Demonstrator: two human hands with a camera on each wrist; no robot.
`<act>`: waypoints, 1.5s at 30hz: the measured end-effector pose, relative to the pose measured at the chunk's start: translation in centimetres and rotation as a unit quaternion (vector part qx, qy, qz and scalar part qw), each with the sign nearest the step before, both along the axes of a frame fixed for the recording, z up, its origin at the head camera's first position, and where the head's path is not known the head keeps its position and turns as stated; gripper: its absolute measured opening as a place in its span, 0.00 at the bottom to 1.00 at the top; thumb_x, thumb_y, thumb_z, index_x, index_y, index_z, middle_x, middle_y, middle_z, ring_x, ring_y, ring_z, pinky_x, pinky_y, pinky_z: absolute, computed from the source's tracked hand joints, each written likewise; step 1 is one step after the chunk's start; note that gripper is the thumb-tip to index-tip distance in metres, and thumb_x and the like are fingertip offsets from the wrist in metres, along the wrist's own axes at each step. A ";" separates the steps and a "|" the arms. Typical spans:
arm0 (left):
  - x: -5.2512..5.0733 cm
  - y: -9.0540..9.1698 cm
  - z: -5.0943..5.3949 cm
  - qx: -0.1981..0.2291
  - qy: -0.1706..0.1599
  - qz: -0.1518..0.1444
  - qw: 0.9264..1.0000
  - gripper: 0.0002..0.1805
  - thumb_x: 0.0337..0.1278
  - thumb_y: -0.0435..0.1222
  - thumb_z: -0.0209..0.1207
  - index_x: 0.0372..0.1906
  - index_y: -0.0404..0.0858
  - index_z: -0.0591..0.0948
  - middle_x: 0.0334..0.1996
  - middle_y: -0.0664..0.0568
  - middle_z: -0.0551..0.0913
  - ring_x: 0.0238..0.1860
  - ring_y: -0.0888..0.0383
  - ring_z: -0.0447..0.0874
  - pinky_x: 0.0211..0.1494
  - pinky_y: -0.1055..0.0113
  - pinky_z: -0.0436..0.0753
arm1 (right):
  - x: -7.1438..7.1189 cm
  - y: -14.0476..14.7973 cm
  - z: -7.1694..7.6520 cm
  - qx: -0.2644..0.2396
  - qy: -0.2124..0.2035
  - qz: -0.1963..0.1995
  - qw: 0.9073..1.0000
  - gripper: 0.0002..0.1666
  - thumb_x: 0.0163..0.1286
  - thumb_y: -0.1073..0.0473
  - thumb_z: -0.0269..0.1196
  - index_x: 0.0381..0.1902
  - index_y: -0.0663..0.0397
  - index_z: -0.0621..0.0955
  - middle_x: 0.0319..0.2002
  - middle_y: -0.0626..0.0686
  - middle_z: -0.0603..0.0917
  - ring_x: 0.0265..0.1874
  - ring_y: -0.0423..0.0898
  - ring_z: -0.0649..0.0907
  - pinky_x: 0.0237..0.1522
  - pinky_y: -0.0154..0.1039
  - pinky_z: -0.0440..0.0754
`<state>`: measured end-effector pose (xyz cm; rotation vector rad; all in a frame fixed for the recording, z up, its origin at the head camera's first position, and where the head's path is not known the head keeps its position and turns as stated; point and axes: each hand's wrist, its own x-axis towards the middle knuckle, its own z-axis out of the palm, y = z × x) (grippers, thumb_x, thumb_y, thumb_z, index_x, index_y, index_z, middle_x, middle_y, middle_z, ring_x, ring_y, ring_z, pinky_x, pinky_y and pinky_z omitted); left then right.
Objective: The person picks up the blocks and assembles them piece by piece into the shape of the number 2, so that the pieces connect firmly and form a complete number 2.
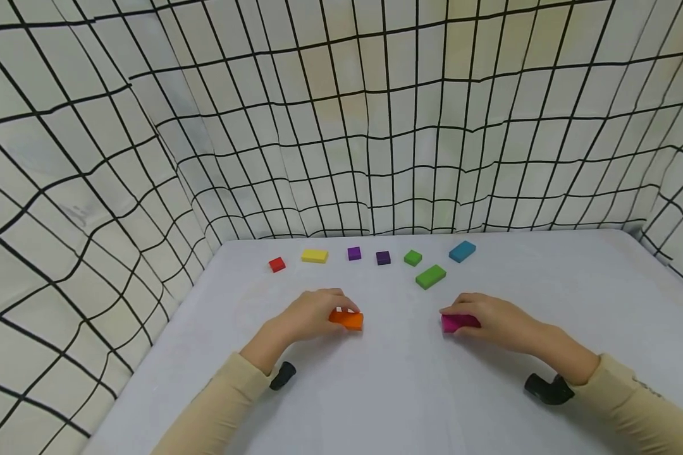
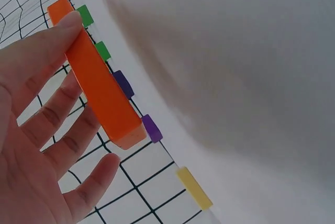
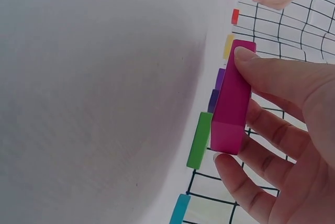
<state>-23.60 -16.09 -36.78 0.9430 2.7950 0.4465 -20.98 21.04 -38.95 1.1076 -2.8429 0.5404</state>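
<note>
Sleeves: I see two tan cuffs, the left sleeve [image 1: 222,404] and the right sleeve [image 1: 632,398], reaching over a white table [image 1: 398,379]; a black fitting shows beneath each wrist, left fitting [image 1: 283,375] and right fitting [image 1: 549,390].
Left hand: the left hand [image 1: 315,313] pinches an orange block [image 1: 350,321] between thumb and fingers, its little finger clear of the block.
Right hand: the right hand [image 1: 498,322] pinches a magenta block [image 1: 452,323] the same way, well apart from the orange one.
Held blocks: both are over the middle of the table, level with each other; I cannot tell if either touches it.
Long green block: this long green block [image 1: 430,277] lies slanted between the hands and the back row.
Back row: near the table's far edge, from the far left corner rightward, sit red [image 1: 277,265], yellow [image 1: 315,256], purple [image 1: 354,253], dark purple [image 1: 383,258], small green [image 1: 413,258] and blue [image 1: 462,251] blocks, all separate.
Netting: black netting [image 1: 471,131] hangs over pale sheeting beyond the far edge.
</note>
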 end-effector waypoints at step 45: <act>0.8 5.2 -0.8 -0.018 -0.006 -0.037 0.999 0.19 0.62 0.40 0.71 0.57 0.49 0.87 0.45 0.62 0.82 0.47 0.62 0.80 0.53 0.65 0.80 | 0.2 -2.5 0.0 0.014 -0.033 0.015 0.999 0.23 0.64 0.55 0.74 0.57 0.50 0.87 0.44 0.44 0.83 0.43 0.44 0.81 0.46 0.41 0.85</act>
